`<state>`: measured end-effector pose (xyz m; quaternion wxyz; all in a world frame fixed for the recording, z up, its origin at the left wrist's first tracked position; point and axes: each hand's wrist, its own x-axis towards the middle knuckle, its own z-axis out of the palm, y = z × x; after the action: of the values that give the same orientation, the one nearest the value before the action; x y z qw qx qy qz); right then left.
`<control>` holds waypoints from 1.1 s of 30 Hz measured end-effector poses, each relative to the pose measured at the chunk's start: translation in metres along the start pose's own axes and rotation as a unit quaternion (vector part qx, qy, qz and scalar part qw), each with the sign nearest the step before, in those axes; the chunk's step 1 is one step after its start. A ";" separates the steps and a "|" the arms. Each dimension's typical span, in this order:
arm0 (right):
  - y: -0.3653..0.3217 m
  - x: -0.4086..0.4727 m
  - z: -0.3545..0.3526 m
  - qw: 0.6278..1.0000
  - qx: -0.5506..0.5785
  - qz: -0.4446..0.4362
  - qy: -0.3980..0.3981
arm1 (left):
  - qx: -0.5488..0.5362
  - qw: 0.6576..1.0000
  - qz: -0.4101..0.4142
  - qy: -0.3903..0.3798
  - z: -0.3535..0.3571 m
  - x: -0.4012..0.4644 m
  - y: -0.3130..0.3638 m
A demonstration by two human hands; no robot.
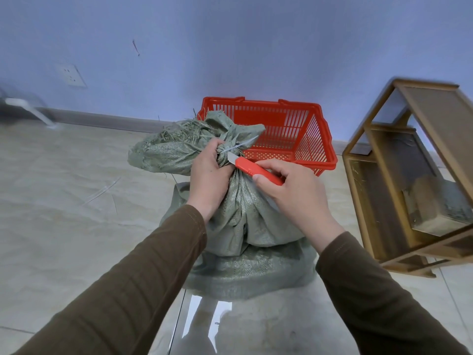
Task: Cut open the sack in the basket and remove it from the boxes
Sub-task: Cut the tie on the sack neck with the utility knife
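My left hand grips the tied neck of the green woven sack, which stands on the floor just in front of the red basket. My right hand holds a red utility knife, blade at the cable tie. Wooden shelf to the right.

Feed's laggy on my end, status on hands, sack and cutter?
Left hand grips sack neck below the tie. Right hand holds red cutter, blade at the tie. Sack on floor, in front of empty basket. Nothing blocking.
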<state>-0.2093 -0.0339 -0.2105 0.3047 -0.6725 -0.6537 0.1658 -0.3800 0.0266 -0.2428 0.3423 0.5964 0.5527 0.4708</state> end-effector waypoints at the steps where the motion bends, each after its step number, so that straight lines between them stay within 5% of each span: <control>1: -0.001 0.000 0.000 1.000 -0.001 -0.001 0.003 | -0.004 1.000 -0.001 0.000 0.000 0.000 0.001; 25: 0.005 0.002 0.004 0.999 0.030 0.046 -0.005 | 0.012 0.998 0.055 -0.019 0.002 -0.003 0.007; 28: -0.002 0.000 0.008 0.986 0.135 0.070 -0.067 | 0.047 0.997 0.063 -0.015 0.007 -0.006 0.009; 31: -0.002 0.000 -0.001 0.924 0.333 0.119 -0.147 | 0.050 0.995 0.081 -0.041 0.007 -0.009 0.010; 33: 0.000 0.000 -0.003 0.926 0.334 0.124 -0.128 | 0.051 0.995 0.075 -0.049 0.008 -0.011 0.010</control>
<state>-0.2078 -0.0344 -0.2084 0.4020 -0.5805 -0.5053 0.4960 -0.3685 0.0154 -0.2376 0.3020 0.6750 0.5122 0.4369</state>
